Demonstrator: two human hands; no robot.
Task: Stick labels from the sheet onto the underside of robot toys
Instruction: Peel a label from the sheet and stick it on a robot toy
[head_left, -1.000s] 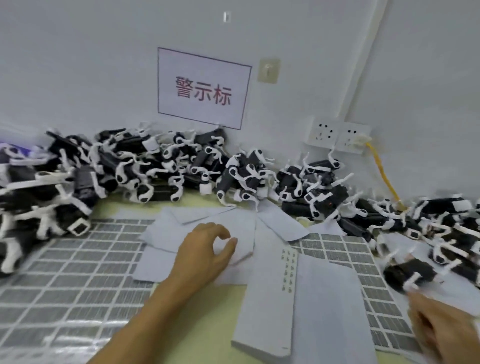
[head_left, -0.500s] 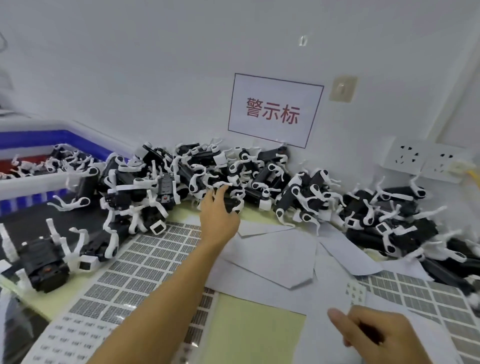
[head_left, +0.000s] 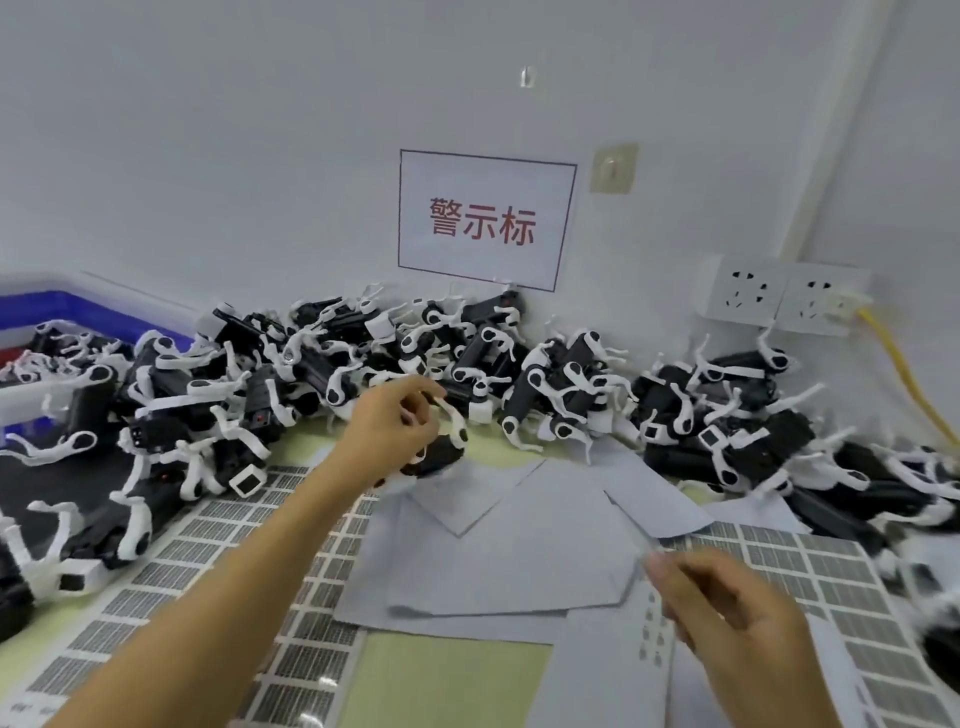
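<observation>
A: How many toys can you count?

B: Too many to count, they're tangled. One black-and-white robot toy (head_left: 441, 452) is in your left hand (head_left: 392, 431); fingers curled round it, thumb side on a white leg. Rest is one long pile of toys (head_left: 545, 374) along the wall, beyond and to both sides of that grip.

A: Right hand?

B: Your right hand (head_left: 737, 618) has fingertips pinched together, maybe on a small label, but it's blurred, can't tell. Just under it: a white sheet (head_left: 652, 631) w/ a few small labels left.

A: Any writing?

B: One wall sign (head_left: 485, 221), red text "警示标". Printed label sheets (head_left: 218, 561) lie under your left forearm and right of your right hand; print too small to read. Two wall sockets (head_left: 779, 296), one yellow cable (head_left: 904, 374).
</observation>
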